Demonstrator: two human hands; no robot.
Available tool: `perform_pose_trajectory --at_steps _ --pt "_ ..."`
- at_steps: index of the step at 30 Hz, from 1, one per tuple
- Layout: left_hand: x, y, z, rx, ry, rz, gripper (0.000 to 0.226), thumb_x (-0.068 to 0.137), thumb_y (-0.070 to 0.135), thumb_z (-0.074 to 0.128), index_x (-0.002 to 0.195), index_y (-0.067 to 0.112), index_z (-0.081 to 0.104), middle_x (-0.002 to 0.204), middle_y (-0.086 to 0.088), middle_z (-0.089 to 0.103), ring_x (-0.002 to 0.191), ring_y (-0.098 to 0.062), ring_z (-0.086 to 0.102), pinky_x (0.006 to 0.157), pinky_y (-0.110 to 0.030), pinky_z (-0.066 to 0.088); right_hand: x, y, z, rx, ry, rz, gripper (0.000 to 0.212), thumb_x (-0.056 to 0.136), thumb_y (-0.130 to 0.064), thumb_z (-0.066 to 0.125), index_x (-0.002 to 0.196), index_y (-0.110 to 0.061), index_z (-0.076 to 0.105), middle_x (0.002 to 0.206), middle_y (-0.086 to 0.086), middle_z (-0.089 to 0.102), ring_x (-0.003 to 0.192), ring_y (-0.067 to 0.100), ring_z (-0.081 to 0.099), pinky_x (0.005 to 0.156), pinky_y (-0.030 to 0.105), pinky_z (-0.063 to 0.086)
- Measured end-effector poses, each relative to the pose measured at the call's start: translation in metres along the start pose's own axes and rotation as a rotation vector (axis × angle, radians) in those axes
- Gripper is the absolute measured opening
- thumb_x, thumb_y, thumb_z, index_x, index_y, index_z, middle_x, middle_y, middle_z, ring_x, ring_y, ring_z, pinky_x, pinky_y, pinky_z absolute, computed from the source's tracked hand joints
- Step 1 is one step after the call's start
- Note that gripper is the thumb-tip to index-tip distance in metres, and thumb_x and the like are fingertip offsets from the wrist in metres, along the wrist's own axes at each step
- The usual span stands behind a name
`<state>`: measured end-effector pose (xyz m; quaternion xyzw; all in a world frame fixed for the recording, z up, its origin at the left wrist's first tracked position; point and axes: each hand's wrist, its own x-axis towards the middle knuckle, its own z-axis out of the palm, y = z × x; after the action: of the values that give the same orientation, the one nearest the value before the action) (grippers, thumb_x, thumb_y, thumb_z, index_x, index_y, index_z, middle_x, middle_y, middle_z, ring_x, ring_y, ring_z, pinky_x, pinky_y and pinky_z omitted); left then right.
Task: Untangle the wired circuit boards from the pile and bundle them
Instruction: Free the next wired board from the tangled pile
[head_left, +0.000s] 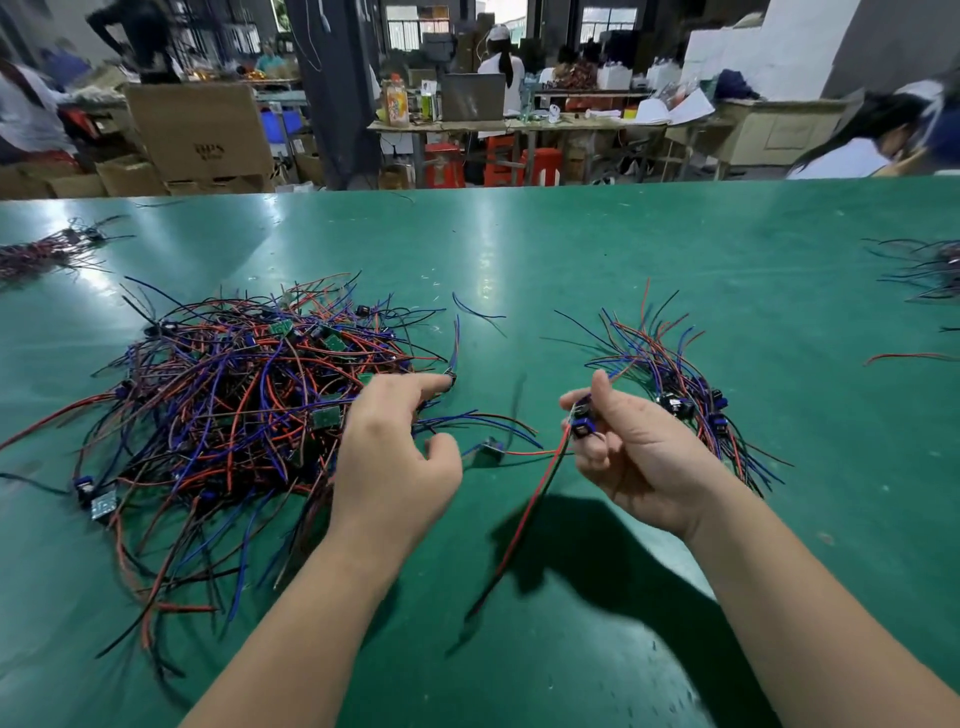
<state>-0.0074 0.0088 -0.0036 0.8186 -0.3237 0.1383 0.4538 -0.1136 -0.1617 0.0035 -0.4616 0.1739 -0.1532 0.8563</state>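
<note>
Pile (234, 405) meets left hand (395, 462); right hand (634, 457) pinches circuit board (582, 423) over open table (519, 270).

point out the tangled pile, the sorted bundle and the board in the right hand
tangled pile (244, 395): head view, heap's middle
sorted bundle (662, 361): head view, its crossed wires
held board (582, 422): head view, its blue part

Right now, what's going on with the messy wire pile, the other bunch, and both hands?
Wire pile: tangled, lying on the green table.
Smaller bunch: fanned out on the table, no tie visible.
Left hand: open, forefinger reaching at the pile's edge.
Right hand: pinching one wired board, wires dangling.
</note>
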Motion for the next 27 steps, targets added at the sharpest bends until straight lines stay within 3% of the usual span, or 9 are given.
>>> perform_pose_trajectory --at_steps 2,5,9,12,15,19,22,27 --pt "-0.004 0.013 0.003 -0.309 -0.149 -0.194 0.004 0.08 0.017 0.07 0.083 0.017 0.072 0.076 0.003 0.071 0.066 -0.007 0.063 0.064 -0.017 0.048 -0.001 0.002 0.002 -0.042 -0.022 0.044 0.03 0.074 -0.035 0.06 0.072 -0.006 0.07 0.051 0.0 0.052 0.038 0.006 0.045 0.037 0.015 0.04" --pt "-0.014 0.025 0.016 -0.685 -0.427 -0.48 0.033 0.061 0.043 0.076 0.064 0.011 0.072 0.062 -0.004 0.069 0.052 -0.01 0.062 0.051 -0.019 0.05 -0.002 0.007 0.005 -0.12 -0.077 0.085 0.025 0.073 -0.03 0.062 0.065 -0.01 0.074 0.054 0.001 0.058 0.036 0.004 0.05 0.037 0.013 0.044" --pt "-0.023 0.03 0.026 -0.88 -0.465 -0.592 0.025 0.056 0.036 0.077 0.065 0.013 0.077 0.064 -0.01 0.07 0.055 -0.014 0.066 0.051 -0.022 0.053 0.0 0.014 0.005 -0.389 -0.042 0.047 0.023 0.063 -0.034 0.071 0.066 -0.012 0.075 0.063 0.003 0.059 0.047 0.006 0.044 0.044 0.013 0.037" --pt "-0.023 0.027 0.028 -0.916 -0.476 -0.623 0.02 0.055 0.028 0.079 0.067 0.013 0.077 0.064 -0.011 0.07 0.055 -0.013 0.066 0.051 -0.019 0.052 0.001 0.016 0.003 -0.487 -0.005 -0.01 0.027 0.055 -0.033 0.076 0.063 -0.008 0.072 0.064 0.009 0.055 0.053 0.011 0.039 0.05 0.019 0.031" --pt "-0.023 0.028 0.026 -0.894 -0.585 -0.652 0.016 0.056 0.024 0.078 0.065 0.011 0.076 0.064 -0.01 0.069 0.055 -0.013 0.066 0.052 -0.019 0.052 0.001 0.016 0.002 -0.475 0.009 -0.035 0.017 0.056 -0.022 0.077 0.062 -0.008 0.071 0.065 0.008 0.062 0.057 0.013 0.048 0.054 0.021 0.036" --pt "-0.023 0.03 0.022 -0.881 -0.791 -0.69 0.018 0.059 0.022 0.078 0.069 0.007 0.075 0.069 -0.008 0.07 0.056 -0.011 0.066 0.051 -0.019 0.051 0.008 0.003 -0.008 -0.353 0.164 -0.057 0.005 0.071 -0.006 0.072 0.071 -0.003 0.067 0.055 0.002 0.061 0.043 0.005 0.051 0.044 0.014 0.041" --pt "-0.025 0.034 0.022 -0.886 -0.895 -0.68 0.017 0.059 0.022 0.079 0.069 0.008 0.075 0.067 -0.008 0.068 0.054 -0.011 0.064 0.05 -0.018 0.05 0.011 -0.01 -0.019 -0.264 0.293 -0.11 0.003 0.078 -0.001 0.068 0.078 0.0 0.065 0.053 0.0 0.062 0.045 0.005 0.053 0.045 0.014 0.043" --pt "-0.027 0.036 0.022 -0.921 -0.968 -0.671 0.009 0.083 0.006 0.067 0.09 0.008 0.072 0.066 -0.004 0.065 0.052 -0.011 0.059 0.05 -0.019 0.049 0.014 -0.012 -0.023 -0.189 0.367 -0.158 0.01 0.081 -0.006 0.07 0.072 -0.005 0.064 0.052 0.0 0.062 0.044 0.007 0.055 0.043 0.014 0.044"
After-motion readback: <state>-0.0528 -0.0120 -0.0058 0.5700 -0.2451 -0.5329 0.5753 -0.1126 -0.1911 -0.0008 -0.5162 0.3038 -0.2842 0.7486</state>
